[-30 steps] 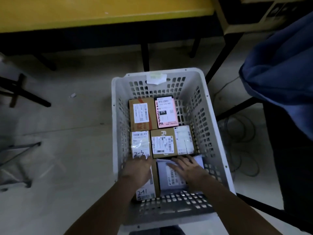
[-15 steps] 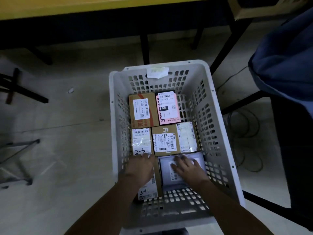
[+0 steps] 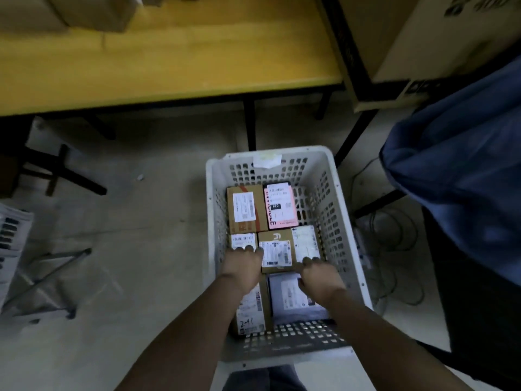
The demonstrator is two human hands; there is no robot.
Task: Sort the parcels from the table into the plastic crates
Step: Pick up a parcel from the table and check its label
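Observation:
A white plastic crate stands on the floor below me with several parcels laid flat in it. A brown box and a pink parcel fill the far row. The middle row holds a small white-labelled parcel, a brown labelled box and a white parcel. Nearest me lie a parcel marked 2-11 and a grey bag parcel. My left hand rests its bent fingers on the small parcel. My right hand touches the white parcel's near edge. Neither hand holds anything.
A yellow table stands beyond the crate, with cardboard boxes at its far left. A large carton sits upper right and blue fabric hangs at the right. Cables lie on the floor; another crate shows at the left edge.
Both hands have slid forward from the two nearest parcels to the middle row. The view has tilted up, bringing the yellow table top into sight.

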